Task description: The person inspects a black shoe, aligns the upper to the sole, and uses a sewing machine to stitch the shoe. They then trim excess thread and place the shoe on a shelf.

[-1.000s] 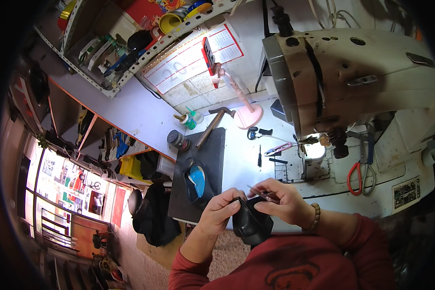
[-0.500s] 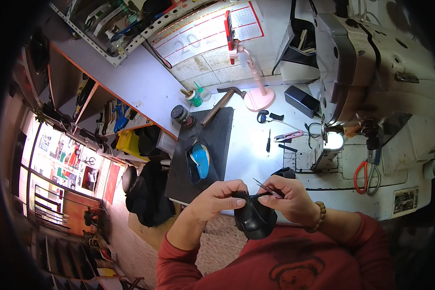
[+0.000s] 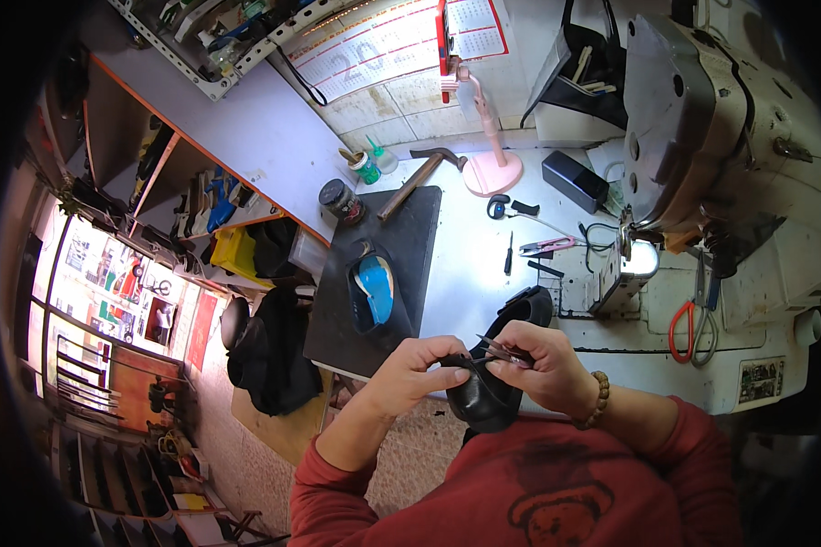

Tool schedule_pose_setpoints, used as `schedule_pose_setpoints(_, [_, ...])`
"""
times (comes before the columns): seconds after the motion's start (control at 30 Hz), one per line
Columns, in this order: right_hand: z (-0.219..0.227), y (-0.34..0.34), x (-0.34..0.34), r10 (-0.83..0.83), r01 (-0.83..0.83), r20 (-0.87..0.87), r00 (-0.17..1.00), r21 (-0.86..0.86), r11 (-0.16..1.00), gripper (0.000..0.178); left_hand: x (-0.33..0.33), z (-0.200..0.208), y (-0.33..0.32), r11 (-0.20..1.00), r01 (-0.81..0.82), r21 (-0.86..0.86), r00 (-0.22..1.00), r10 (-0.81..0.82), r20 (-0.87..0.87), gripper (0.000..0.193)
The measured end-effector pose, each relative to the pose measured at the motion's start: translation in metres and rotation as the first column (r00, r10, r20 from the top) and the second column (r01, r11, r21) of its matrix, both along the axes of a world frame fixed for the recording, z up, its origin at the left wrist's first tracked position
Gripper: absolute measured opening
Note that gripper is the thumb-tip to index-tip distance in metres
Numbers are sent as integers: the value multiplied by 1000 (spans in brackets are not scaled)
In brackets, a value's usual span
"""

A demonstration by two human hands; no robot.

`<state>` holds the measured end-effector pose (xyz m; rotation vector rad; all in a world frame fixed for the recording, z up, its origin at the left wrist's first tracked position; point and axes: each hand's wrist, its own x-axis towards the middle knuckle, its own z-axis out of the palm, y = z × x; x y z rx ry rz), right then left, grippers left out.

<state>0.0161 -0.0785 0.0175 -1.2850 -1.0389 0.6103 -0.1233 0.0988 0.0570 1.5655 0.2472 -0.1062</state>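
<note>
Black shoe point(image 3: 483, 406), in the head view, is held up at the near right of the black board point(image 3: 409, 260), its toe toward the person's red top point(image 3: 602, 497). The left hand point(image 3: 412, 376) pinches the edge of its opening between thumb and fingers; the right hand point(image 3: 545, 366) is closed around a thin pointed metal tool point(image 3: 496, 348), its fingers at that same edge. Whether the tip touches the leather cannot be told. Work on this edge looks under way rather than finished, since both hands and the tool are gathered there; no stitch or cut can be made out, so how much is done or left is unclear. On the board a second shoe point(image 3: 375, 290), with a blue insole, lies apart from both hands, and its stage does not show. A hammer point(image 3: 412, 185) rests at the board's far end; right of the board, the sewing machine point(image 3: 734, 118) and scissors point(image 3: 681, 333) on the counter point(image 3: 461, 264) are not in use.
</note>
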Motion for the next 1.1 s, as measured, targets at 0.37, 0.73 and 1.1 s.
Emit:
schedule_pose_setpoints(0.37, [-7,6,-7,59,-59,26,998,-16,998,16,-6,-15,11,956,8,295,932,-114,344,17])
schedule_pose_setpoints(0.73, [-35,20,-14,-68,25,283,957,151,988,23,-9,-23,9,564,-360,743,827,-175,534,24])
schedule_pose_setpoints(1.1, [-105,36,-21,-197,65,596,779,236,970,19,-34,-121,-11,201,-669,716,699,-158,698,15])
